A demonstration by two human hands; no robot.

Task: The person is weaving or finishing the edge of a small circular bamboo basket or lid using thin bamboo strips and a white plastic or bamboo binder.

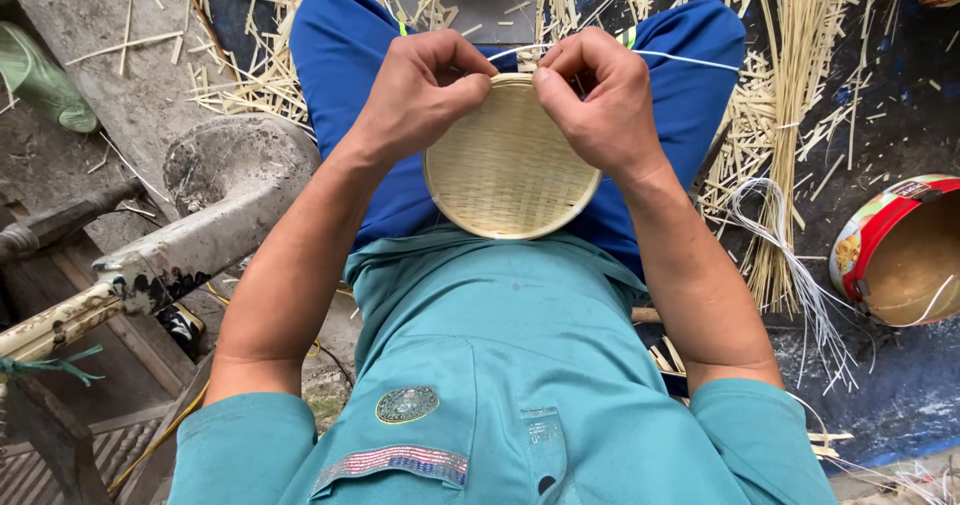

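Basket [510, 170], round, faces up, far rim pinched by both hands [420, 90] [600, 95].

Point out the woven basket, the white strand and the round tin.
woven basket [505, 180], head view, middle of its woven bottom.
white strand [690, 61], head view, stretch past the right hand.
round tin [868, 240], head view, red outer wall.

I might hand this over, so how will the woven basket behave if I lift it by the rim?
The basket likely feels light: thin woven strips. Probably fairly stiff, since it keeps its round shape between both hands. The loose white strand would flop.
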